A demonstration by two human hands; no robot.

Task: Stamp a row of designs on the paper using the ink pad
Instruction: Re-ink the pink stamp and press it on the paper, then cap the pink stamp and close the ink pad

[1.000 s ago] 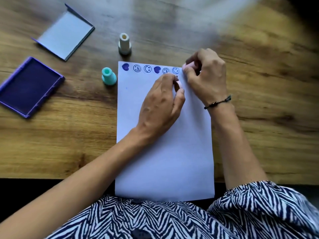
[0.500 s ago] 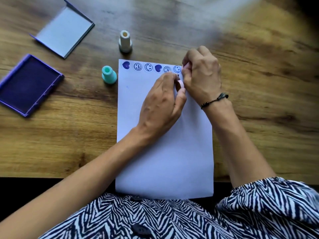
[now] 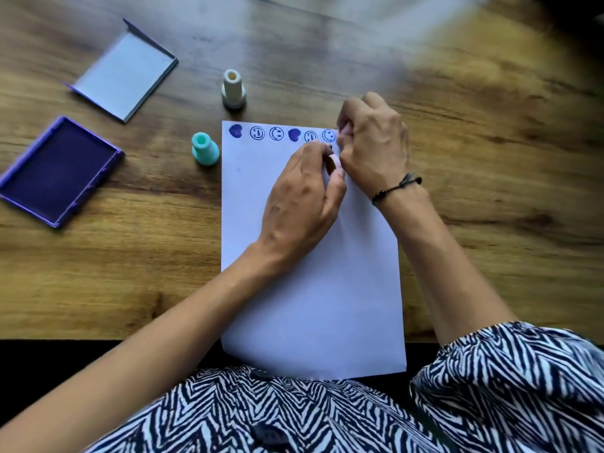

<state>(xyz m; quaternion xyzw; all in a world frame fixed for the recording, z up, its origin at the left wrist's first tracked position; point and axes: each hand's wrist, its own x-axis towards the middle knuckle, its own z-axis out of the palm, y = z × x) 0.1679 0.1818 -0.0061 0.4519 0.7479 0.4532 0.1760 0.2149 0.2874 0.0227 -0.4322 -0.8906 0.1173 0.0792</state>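
A white sheet of paper (image 3: 310, 289) lies in front of me with a row of several purple prints (image 3: 282, 134) along its top edge, hearts and smiley faces. My right hand (image 3: 372, 142) is closed around a pink stamp (image 3: 341, 138), almost wholly hidden, pressed down on the paper at the right end of the row. My left hand (image 3: 304, 201) rests on the paper just below the row, fingers curled and fingertips touching the sheet. The open purple ink pad (image 3: 58, 170) sits at the far left.
A teal stamp (image 3: 205, 148) stands just left of the paper's top corner and a white stamp (image 3: 233, 88) stands above it. The ink pad's lid (image 3: 125, 70) lies open at the back left. The wooden table's (image 3: 490, 158) front edge runs under the paper's lower end.
My right hand has shifted slightly left and down over the end of the row, hiding the pink stamp more. The left hand has stayed on the paper.
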